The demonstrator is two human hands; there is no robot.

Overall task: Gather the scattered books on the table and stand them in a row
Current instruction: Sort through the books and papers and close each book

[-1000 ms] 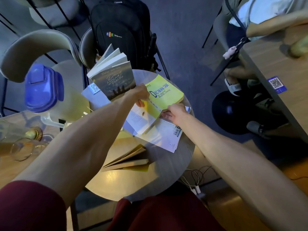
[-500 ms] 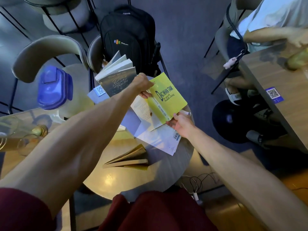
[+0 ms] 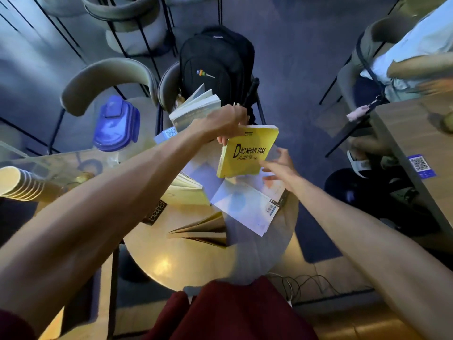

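My left hand point(image 3: 228, 123) grips the top corner of a yellow book point(image 3: 247, 155) and holds it tilted above the round table point(image 3: 186, 263). My right hand point(image 3: 282, 168) hovers with spread fingers by the book's right edge, blurred, holding nothing. Behind my left hand a pale book point(image 3: 196, 109) stands upright with its pages fanned. A white book point(image 3: 247, 204) lies flat on the table under the yellow one. An open yellowish book point(image 3: 186, 192) lies under my left forearm. A tan book point(image 3: 203, 231) lies face down like a tent nearer me.
A black backpack point(image 3: 215, 67) sits on the chair behind the table. A blue-lidded jug point(image 3: 115, 123) and stacked paper cups point(image 3: 17, 185) stand on a table at left. A seated person point(image 3: 416, 50) and a wooden table point(image 3: 421, 148) are at right. Cables point(image 3: 294, 285) lie on the floor.
My left hand has lifted the yellow book up off the table and tilted it toward upright. My right hand has let go of its lower edge and opened beside it.
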